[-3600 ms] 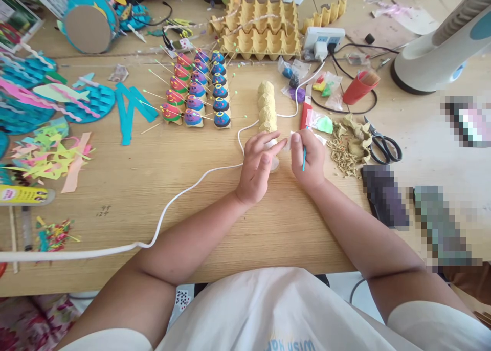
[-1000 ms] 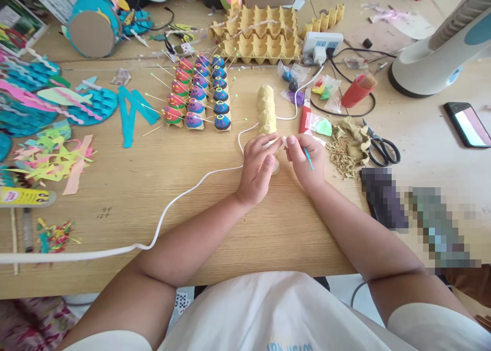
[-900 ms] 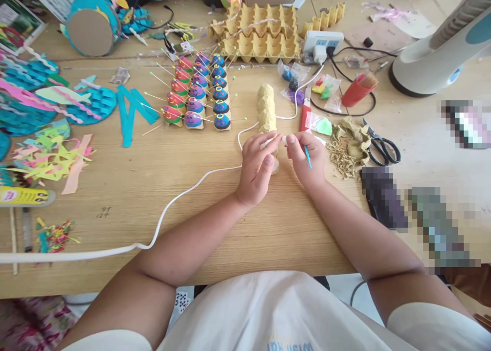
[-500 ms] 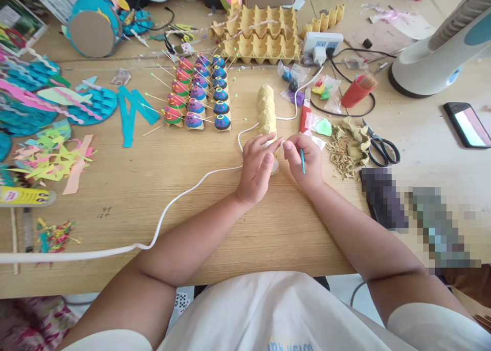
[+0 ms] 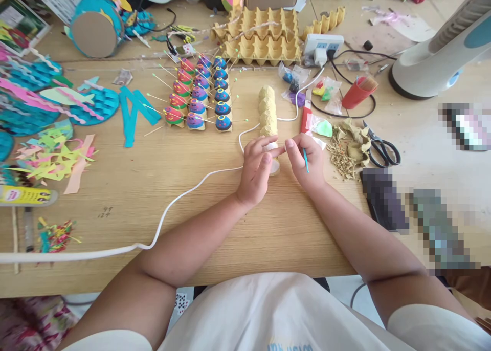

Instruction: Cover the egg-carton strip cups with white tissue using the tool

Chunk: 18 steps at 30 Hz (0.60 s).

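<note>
My left hand (image 5: 256, 173) is at the near end of a pale yellow egg-carton strip (image 5: 267, 110), its fingers stretched out and apart. The tip of its index finger meets the thumb of my right hand (image 5: 311, 164). That right hand is curled round a thin blue stick (image 5: 306, 160), which pokes out below the fingers. Any small thing between the touching fingertips is too small to make out. A whitish round piece (image 5: 274, 167) shows at the strip's near end, partly behind my left hand.
Painted egg-carton strips (image 5: 197, 92) with pin-like sticks stand left of centre. A white cable (image 5: 209, 176) crosses the table. Scissors (image 5: 379, 149), torn carton scraps (image 5: 355, 141) and a red cup (image 5: 358, 92) lie to the right. Paper strips (image 5: 57, 151) are heaped at the left.
My right hand has shifted slightly right and its blue stick has tilted. The small white bit between the fingertips no longer shows. My left hand has barely moved.
</note>
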Each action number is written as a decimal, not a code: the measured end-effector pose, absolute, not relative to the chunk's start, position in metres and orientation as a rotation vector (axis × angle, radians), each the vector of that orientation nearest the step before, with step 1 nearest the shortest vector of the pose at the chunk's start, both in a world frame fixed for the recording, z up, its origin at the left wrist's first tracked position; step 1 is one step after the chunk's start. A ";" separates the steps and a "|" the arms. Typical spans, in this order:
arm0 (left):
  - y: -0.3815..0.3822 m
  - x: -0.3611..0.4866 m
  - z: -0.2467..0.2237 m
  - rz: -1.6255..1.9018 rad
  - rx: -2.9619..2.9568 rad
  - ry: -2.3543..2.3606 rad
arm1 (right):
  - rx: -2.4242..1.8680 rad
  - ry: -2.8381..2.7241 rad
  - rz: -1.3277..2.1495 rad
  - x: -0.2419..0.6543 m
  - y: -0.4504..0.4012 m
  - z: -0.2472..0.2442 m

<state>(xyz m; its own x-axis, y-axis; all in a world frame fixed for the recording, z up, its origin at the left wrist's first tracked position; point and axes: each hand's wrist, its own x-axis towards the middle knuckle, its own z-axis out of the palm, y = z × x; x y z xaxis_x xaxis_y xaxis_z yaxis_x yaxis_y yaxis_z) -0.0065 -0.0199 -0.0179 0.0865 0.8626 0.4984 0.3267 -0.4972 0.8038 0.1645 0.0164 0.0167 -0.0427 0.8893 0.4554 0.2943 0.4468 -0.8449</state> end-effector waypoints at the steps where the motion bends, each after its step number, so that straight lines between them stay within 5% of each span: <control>1: -0.020 -0.007 -0.019 1.418 1.872 1.167 | -1.059 -1.592 0.676 0.164 0.017 0.017; 18: -0.020 -0.005 -0.017 1.472 1.718 1.189 | -1.020 -1.695 0.587 0.163 0.015 0.014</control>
